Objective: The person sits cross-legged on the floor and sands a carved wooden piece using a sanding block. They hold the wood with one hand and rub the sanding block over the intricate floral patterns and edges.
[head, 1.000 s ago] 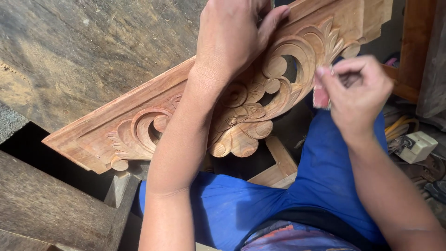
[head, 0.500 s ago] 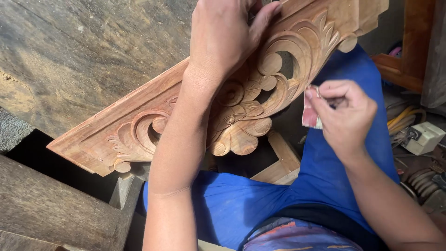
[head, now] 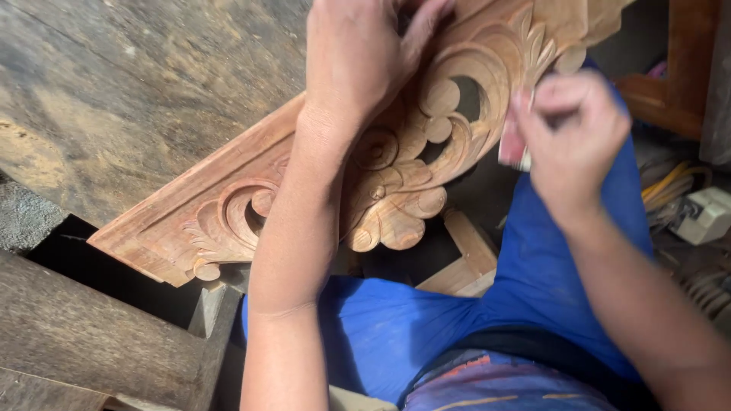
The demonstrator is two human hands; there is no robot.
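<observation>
Here the left hand lies spread over the upper part of the carved panel, fingers curled over its far edge and thumb along the scrollwork, pressing it in place. The right hand, blurred, is clenched around a folded piece of sandpaper, pinched between thumb and fingers just beside the panel's leafy right end, at the rim of the pierced scroll. The panel slants from lower left to upper right, its low end on a wooden block, its carved flower over the person's lap in blue trousers. A dusty plank surface lies behind it. A pale wood offcut shows below the panel, and a white plug box with cables sits at the far right.
</observation>
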